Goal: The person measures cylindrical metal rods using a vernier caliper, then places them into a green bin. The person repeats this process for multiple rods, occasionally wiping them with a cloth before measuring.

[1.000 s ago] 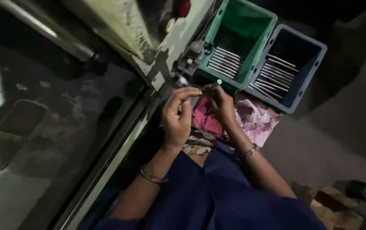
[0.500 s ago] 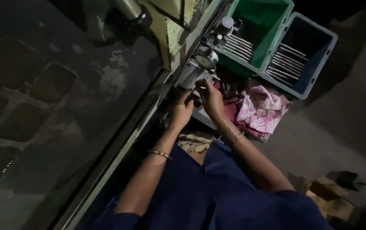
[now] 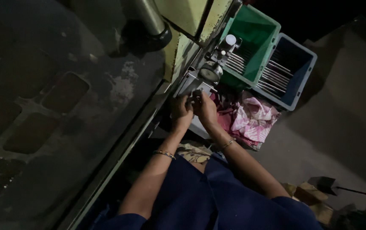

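The left hand and right hand meet, fingers curled, at a small grey metal fixture on the edge of the pale green machine; whether they pinch anything is too dark to tell. Just above sits a round dial gauge. A pink patterned cloth lies beside the right hand. Beyond stand a green plastic bin and a blue plastic bin, touching, each holding thin metal rods. Bare grey floor opens rightward.

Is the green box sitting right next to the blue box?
Yes, the green box sits side by side against the blue box, and both hold thin metal rods.
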